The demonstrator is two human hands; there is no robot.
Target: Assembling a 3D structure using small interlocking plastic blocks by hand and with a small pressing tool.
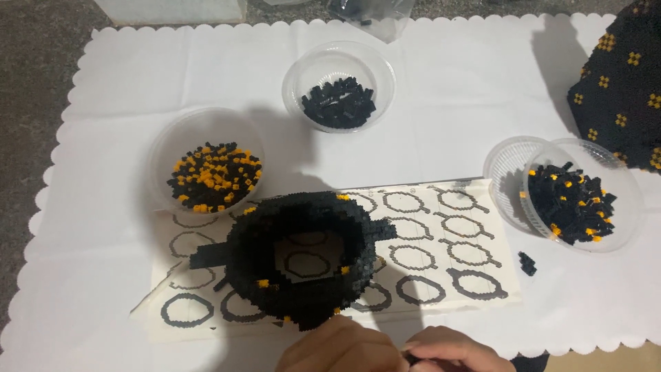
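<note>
Where the near edge of the table meets the bottom of the view, both hands sit close together, only partly in frame. Left hand (341,348) is curled, knuckles up, its fingers bent inward and touching the right hand; how tight its grip is, or whether anything lies inside it, I cannot tell. Right hand (451,348) has its fingertips pressed together around a small dark piece (412,359), which shows only as a sliver between the two hands, so the grip looks like a pinch.

Just beyond the left hand, nearly touching its knuckles, stands the ring (299,258), a round hollow wall of tiny black bricks with a few orange ones dotted in. It rests on the sheet (447,241), a paper printed with rows of ring outlines, lying near the table's near edge. A short black bar juts from the ring's left side.

Three clear bowls stand further off on the white scalloped cloth (124,89). The left bowl (206,162), just behind the ring toward the left edge, holds mixed black and orange bricks. The far bowl (339,84), toward the far edge, holds black bricks only. The right bowl (582,196), near the right edge, is tilted against an empty lid and holds mostly black bricks. A loose black brick (527,263) lies on the cloth between the sheet and the right bowl.
</note>
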